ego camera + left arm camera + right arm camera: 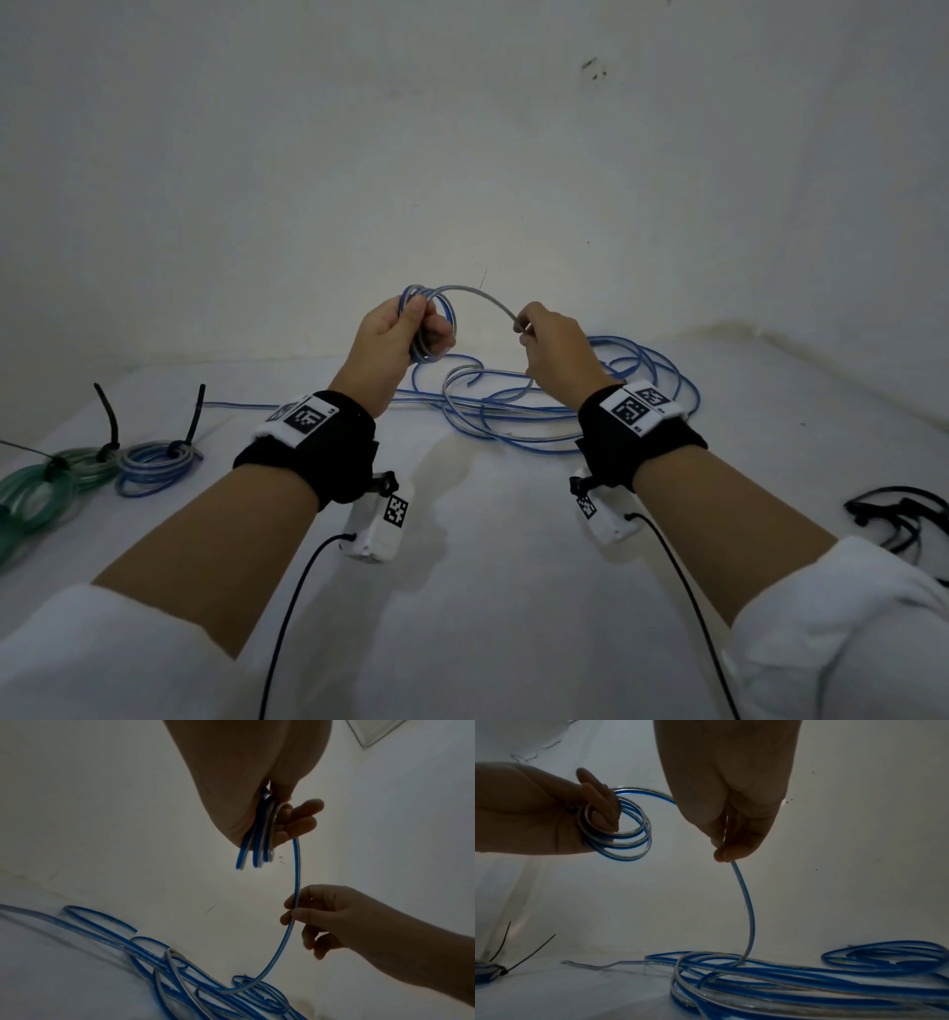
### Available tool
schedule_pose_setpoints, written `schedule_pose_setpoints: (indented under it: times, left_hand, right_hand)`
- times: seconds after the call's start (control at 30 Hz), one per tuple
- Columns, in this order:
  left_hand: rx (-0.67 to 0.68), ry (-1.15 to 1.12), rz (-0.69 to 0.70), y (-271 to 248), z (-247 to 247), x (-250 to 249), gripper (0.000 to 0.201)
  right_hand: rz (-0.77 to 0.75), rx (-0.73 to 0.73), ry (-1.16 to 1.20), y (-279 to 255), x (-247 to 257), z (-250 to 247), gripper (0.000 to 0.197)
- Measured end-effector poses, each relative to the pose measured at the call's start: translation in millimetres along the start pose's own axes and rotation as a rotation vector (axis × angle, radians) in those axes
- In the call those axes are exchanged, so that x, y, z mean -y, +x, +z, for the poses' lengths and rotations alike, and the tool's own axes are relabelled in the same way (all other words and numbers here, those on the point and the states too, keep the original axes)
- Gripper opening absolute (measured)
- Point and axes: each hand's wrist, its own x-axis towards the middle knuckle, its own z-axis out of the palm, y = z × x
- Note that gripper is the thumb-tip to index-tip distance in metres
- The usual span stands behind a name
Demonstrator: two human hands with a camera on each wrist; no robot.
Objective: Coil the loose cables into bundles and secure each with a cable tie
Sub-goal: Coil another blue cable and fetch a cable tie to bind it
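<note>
While the left hand (pixel 398 334) is gripping a small coil (pixel 626 829) of blue cable at the centre of the head view, the right hand (pixel 552 342) is pinching the same cable (pixel 480 298) a little further along — probably to guide the next loop onto the coil without twisting. Most of this cable is still lying loose in a heap (pixel 554 406) on the white table (pixel 488 591), just behind the wrists. At the left edge, two finished bundles (pixel 102 467) are lying with black ties (pixel 108 419) sticking up; spare ties (pixel 904 514) are waiting at the right edge. No containers are showing.
</note>
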Motion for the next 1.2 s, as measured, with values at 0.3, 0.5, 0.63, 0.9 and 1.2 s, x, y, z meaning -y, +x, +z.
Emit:
schedule_pose_setpoints:
  times: [0.3,0.5,0.63,0.9,1.2]
  left_hand:
    - [0.066,-0.152,0.038,7,6,-4,0.025]
    - [-0.153,-0.082,0.077,14,2,5,0.023]
    - [-0.138,0.317,0.2,11,3,15,0.015]
    - [0.168,0.844,0.225,2,-6,31,0.017]
    - [0.271,1.167,0.088,-6,-13,33,0.016]
  right_hand:
    - [-0.102,0.129,-0.009,-3,11,13,0.028]
    - [-0.053,0.219,-0.036,-10,6,13,0.02]
    - [-0.084,0.222,-0.111,-14,3,14,0.027]
    - [-0.184,0.29,-0.037,-17,12,12,0.033]
    - [-0.275,0.18,0.022,-17,13,4,0.009]
